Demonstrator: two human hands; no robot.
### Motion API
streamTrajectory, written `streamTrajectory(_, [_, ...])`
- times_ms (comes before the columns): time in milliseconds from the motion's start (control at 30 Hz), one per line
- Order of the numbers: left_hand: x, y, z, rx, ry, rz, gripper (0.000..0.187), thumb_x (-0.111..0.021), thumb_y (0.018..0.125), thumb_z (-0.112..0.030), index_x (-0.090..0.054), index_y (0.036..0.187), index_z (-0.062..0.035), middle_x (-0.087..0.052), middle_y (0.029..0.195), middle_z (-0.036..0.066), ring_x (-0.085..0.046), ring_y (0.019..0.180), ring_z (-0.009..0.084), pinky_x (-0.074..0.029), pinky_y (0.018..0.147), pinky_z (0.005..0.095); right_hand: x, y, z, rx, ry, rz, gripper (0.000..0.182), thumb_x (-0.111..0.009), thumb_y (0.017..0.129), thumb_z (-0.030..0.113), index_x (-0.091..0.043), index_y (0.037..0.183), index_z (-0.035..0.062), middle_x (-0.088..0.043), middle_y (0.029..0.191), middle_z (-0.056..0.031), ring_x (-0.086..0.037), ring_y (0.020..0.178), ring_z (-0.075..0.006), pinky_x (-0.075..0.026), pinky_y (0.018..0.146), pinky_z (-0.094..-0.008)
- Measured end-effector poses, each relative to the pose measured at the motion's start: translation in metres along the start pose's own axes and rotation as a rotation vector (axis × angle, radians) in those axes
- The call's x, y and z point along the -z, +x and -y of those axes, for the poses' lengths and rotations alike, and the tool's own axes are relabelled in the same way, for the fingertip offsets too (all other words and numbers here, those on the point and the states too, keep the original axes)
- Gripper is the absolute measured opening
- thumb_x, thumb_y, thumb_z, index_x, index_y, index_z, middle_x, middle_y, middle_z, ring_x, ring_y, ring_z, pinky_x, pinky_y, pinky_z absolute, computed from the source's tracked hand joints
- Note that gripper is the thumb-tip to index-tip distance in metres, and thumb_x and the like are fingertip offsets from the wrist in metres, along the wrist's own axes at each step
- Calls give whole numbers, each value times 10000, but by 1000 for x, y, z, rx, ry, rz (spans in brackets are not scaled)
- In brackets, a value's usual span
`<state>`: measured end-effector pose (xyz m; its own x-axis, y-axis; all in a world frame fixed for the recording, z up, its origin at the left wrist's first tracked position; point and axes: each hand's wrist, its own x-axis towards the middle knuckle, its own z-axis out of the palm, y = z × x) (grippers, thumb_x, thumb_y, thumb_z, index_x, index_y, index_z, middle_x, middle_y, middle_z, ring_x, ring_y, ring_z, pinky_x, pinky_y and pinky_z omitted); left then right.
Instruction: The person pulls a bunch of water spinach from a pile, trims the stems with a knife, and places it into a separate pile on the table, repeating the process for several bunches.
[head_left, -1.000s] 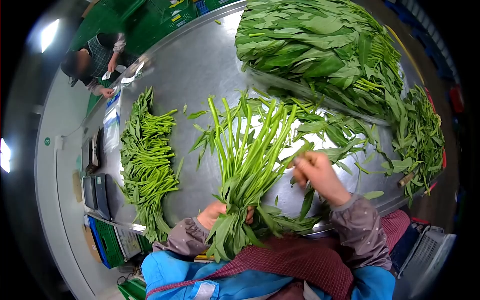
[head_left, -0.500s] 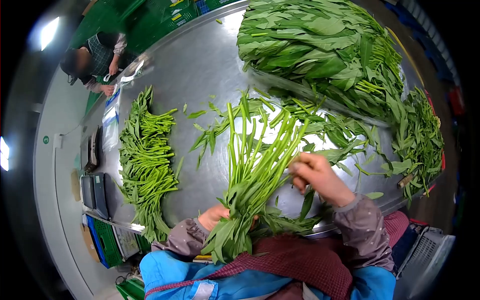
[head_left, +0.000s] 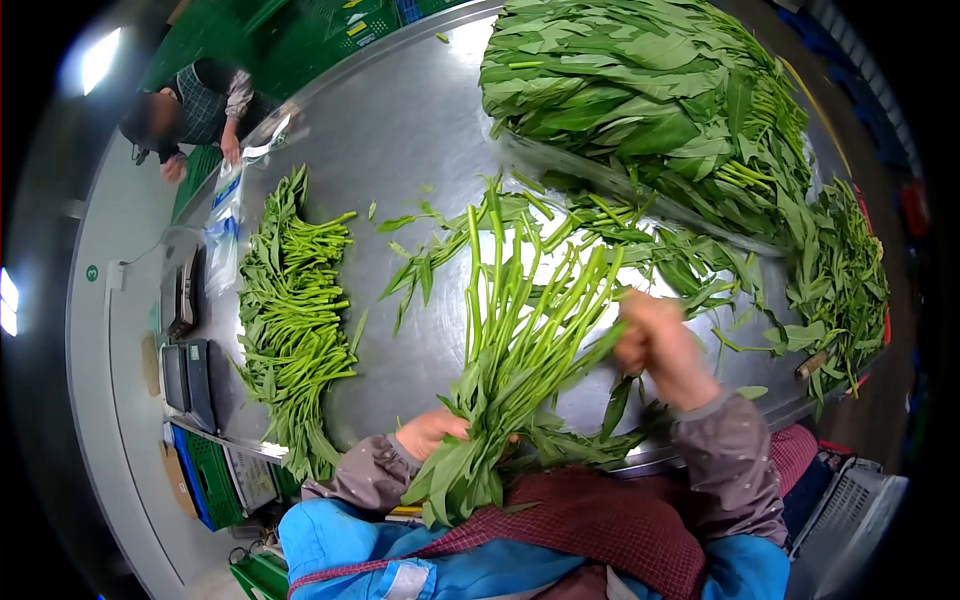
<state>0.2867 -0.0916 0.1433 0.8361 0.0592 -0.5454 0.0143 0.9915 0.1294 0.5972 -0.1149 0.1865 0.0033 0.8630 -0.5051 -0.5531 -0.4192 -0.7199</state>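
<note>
A bunch of green stems (head_left: 520, 340) stands in the lower middle of the frame, cut ends fanning toward the top, leaves hanging toward the bottom edge. The left hand (head_left: 432, 432) grasps the bunch at its leafy base, fingers closed around it. The right hand (head_left: 655, 345), right of centre, is clenched on some stems at the side of the bunch. Below lies the steel table (head_left: 400, 130). A sorted row of stems (head_left: 293, 320) lies at left, a big leafy heap (head_left: 640, 100) at upper right. Another person (head_left: 190, 115) stands at upper left.

Left hand (head_left: 432, 432) grips a bunch of green stems (head_left: 515, 345); right hand (head_left: 655, 340) pinches its upper stalks above the steel table (head_left: 400, 130).
</note>
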Motion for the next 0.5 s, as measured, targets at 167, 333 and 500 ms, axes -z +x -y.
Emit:
streamTrajectory(167, [-8,-3,-4,7,-22,-62,573,-625,677,-47,-412,1199,52,-546,1080,201,-568,939,271,-474,821,361,70,4,44,481,66,-229,207,-529,817,225,-501,954,72,-521,856,-72,-514,748,-144,-430,611,-261])
streamTrajectory(333, [-29,6,-10,39,121,-69,570,-602,691,-31,-395,1215,55,-529,1113,218,-561,973,264,-459,846,355,6,-7,44,1082,-1399,-162,473,-689,551,28,-557,1004,36,-529,1074,-123,-516,952,-300,-420,816,-364])
streamTrajectory(500, [-42,6,-6,117,184,-94,629,-636,636,-23,-407,1219,26,-538,1119,177,-540,1015,259,-418,898,351,-47,3,-13,1261,-1231,384,274,-661,609,82,-567,867,66,-588,858,-51,-550,862,-250,-446,747,-377])
